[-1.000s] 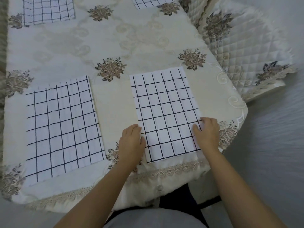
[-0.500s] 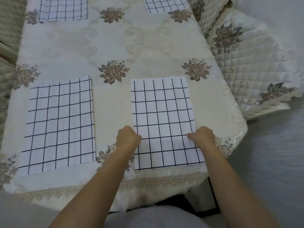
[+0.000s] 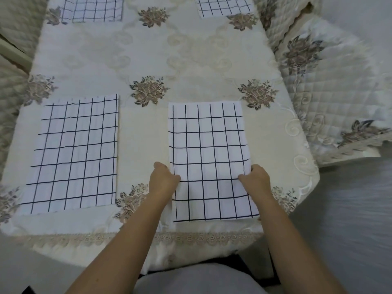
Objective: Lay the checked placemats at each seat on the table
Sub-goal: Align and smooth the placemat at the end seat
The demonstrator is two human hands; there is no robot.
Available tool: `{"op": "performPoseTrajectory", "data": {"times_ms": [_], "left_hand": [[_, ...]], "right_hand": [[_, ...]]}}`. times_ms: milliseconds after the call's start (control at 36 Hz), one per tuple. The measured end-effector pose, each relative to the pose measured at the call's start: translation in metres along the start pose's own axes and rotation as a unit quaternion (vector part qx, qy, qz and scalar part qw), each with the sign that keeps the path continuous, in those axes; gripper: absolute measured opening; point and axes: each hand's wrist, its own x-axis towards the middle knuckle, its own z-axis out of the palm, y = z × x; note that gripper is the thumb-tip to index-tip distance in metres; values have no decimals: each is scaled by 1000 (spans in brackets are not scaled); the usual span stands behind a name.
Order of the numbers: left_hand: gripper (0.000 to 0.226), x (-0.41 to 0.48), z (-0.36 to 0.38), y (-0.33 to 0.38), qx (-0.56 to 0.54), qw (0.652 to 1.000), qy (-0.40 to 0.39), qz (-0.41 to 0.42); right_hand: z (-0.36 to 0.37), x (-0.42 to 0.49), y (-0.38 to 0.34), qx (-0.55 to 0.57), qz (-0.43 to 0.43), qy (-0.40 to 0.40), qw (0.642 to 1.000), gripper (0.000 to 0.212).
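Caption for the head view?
Left hand and right hand grip the side edges of the near right placemat on the floral tablecloth.

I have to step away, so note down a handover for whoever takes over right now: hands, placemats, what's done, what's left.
Hands: left hand grips the near right placemat at its left edge; right hand grips its right edge.
Mats: near left placemat lies flat on the table; far left placemat and far right placemat lie at the far side, cut by the frame.
Done: four mats down.
Left: release this one; check for seats out of view.
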Motion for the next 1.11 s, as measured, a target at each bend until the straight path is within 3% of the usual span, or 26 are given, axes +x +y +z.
{"op": "performPoseTrajectory", "data": {"times_ms": [56,167,417,611,750,833,917,1111], "left_hand": [[16,2,3,1,9,1000,-9,22],[21,4,14,9,21,998,-18,48],[11,7,46,44,-11,997,-31,64],[12,13,57,65,-10,997,-4,76],[22,19,55,69,-15,998,16,65],[9,21,51,69,-28,998,28,54],[16,21,48,68,-20,998,43,52],[24,22,48,65,-13,997,58,59]], "right_hand": [[-2,5,3,7,-5,0,1000,11],[-14,17,8,39,-3,19,999,20],[-52,51,15,46,-23,39,998,6],[-67,73,15,25,-33,49,998,35],[-68,77,6,27,-52,44,997,38],[-65,78,-1,32,-61,38,997,39],[-61,78,-7,28,-69,35,997,42],[-59,81,-4,25,-67,22,997,26]]}}
